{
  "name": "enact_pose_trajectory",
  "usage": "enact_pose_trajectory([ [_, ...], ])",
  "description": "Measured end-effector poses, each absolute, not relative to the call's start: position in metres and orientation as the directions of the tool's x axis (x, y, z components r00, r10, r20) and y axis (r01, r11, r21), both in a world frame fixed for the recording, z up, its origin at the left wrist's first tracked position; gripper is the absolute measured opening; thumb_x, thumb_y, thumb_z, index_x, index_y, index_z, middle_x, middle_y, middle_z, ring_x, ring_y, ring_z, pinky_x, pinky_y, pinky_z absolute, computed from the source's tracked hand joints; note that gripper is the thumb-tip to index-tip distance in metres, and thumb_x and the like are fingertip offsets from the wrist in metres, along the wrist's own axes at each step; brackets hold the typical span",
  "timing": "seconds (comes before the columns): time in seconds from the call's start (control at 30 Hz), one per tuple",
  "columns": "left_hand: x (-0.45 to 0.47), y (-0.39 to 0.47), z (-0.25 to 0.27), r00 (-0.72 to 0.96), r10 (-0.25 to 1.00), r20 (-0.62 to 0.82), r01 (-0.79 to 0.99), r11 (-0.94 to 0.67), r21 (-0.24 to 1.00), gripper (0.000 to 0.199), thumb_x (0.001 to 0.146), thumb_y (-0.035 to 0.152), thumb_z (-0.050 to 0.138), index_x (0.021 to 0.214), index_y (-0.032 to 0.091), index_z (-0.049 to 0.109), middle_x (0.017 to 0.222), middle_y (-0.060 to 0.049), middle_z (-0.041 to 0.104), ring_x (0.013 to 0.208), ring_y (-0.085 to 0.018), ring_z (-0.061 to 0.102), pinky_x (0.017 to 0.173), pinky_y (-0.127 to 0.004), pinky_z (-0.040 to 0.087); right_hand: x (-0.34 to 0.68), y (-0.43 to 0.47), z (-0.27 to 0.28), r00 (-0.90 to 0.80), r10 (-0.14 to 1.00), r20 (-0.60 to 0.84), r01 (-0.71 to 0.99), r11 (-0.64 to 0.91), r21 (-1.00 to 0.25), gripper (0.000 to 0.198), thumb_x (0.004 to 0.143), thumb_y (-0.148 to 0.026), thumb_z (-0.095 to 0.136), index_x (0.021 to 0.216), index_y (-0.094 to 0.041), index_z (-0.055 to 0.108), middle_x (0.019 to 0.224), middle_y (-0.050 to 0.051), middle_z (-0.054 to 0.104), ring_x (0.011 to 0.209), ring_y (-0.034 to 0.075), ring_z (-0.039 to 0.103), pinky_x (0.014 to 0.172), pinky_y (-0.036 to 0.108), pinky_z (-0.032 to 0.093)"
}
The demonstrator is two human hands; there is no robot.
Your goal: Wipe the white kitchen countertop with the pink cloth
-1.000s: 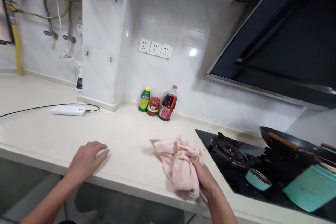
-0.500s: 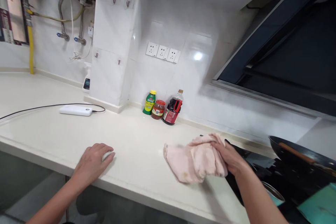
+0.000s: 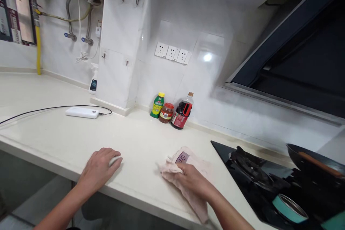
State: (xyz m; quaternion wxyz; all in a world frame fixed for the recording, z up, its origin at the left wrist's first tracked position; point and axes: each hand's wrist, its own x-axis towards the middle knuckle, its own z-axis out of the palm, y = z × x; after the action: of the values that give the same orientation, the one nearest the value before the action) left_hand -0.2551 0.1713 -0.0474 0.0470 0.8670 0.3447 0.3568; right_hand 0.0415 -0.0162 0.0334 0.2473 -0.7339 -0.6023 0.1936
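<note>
My right hand point(image 3: 192, 179) is closed on a crumpled pale pink cloth point(image 3: 188, 196) at the counter's right part. A purple printed patch shows on the cloth's far side, and one end hangs toward the front edge. My left hand point(image 3: 99, 169) rests near the front edge, fingers curled around a small whitish rounded object point(image 3: 114, 160). Most of that object is hidden under the palm, so its kind cannot be made out. Both hands are on or just over the cream countertop point(image 3: 134, 143).
Against the wall stand a green bottle point(image 3: 157, 106), a red-lidded jar point(image 3: 166, 113) and a dark sauce bottle point(image 3: 182, 112). A white power bank point(image 3: 82, 112) with a black cable lies left. Right, a gas stove point(image 3: 242, 176) carries a wok point(image 3: 309, 156) and a teal ring-shaped item point(image 3: 289, 208).
My right hand has swept the cloth leftward and toward the front edge, away from the stove. The left hand keeps its hold in place. The view has shifted slightly.
</note>
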Motion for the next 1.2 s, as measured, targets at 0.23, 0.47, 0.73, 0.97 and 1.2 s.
enact_pose_trajectory([
  [0.23, -0.255, 0.169, -0.044, 0.491, 0.653, 0.577, 0.576, -0.740, 0.348, 0.033, 0.094, 0.044, 0.045, 0.101, 0.024, 0.070, 0.106, -0.006, 0.073, 0.104, -0.026, 0.065, 0.086, -0.039, 0.045, 0.130, -0.001, 0.051, 0.522, 0.841, 0.144, 0.803, -0.427, -0.415, 0.053, 0.087, -0.059, 0.051, 0.123, -0.022, 0.064, 0.124, 0.012, 0.064, 0.119, 0.031, 0.056, 0.104, 0.045, 0.040],
  [0.47, -0.255, 0.168, -0.040, 0.503, 0.659, 0.559, 0.589, -0.735, 0.336, 0.035, 0.094, 0.045, 0.045, 0.100, 0.023, 0.071, 0.103, -0.007, 0.073, 0.101, -0.027, 0.066, 0.085, -0.040, 0.046, 0.162, -0.023, 0.019, 0.610, 0.771, 0.183, 0.790, -0.573, -0.218, 0.055, 0.091, -0.057, 0.045, 0.134, -0.025, 0.055, 0.145, 0.012, 0.046, 0.135, 0.035, 0.039, 0.114, 0.057, 0.026],
  [0.73, -0.255, 0.167, -0.038, 0.505, 0.672, 0.542, 0.605, -0.723, 0.333, 0.035, 0.094, 0.047, 0.045, 0.100, 0.024, 0.070, 0.106, -0.006, 0.074, 0.104, -0.026, 0.065, 0.087, -0.039, 0.045, 0.103, -0.021, -0.016, 0.436, 0.896, -0.080, 0.867, -0.442, -0.231, 0.082, 0.088, -0.081, 0.038, 0.156, -0.037, 0.026, 0.167, 0.009, 0.002, 0.151, 0.041, -0.008, 0.115, 0.070, -0.005],
  [0.97, -0.254, 0.172, -0.040, 0.503, 0.668, 0.549, 0.591, -0.729, 0.346, 0.035, 0.092, 0.050, 0.046, 0.098, 0.025, 0.071, 0.105, -0.006, 0.074, 0.105, -0.027, 0.065, 0.090, -0.040, 0.046, -0.009, -0.037, 0.000, -0.038, 0.987, -0.158, 0.920, -0.028, -0.392, 0.056, 0.098, -0.072, 0.022, 0.150, -0.053, 0.029, 0.166, -0.005, -0.005, 0.151, 0.028, -0.016, 0.117, 0.062, -0.013],
  [1.2, -0.257, 0.175, -0.040, 0.516, 0.684, 0.515, 0.598, -0.718, 0.356, 0.037, 0.092, 0.051, 0.045, 0.099, 0.026, 0.071, 0.107, -0.005, 0.074, 0.107, -0.027, 0.065, 0.091, -0.040, 0.047, 0.016, 0.000, 0.002, 0.022, 0.991, -0.135, 0.958, -0.059, -0.281, 0.067, 0.094, -0.074, 0.035, 0.154, -0.047, 0.021, 0.167, -0.004, 0.006, 0.153, 0.031, 0.000, 0.119, 0.063, 0.000],
])
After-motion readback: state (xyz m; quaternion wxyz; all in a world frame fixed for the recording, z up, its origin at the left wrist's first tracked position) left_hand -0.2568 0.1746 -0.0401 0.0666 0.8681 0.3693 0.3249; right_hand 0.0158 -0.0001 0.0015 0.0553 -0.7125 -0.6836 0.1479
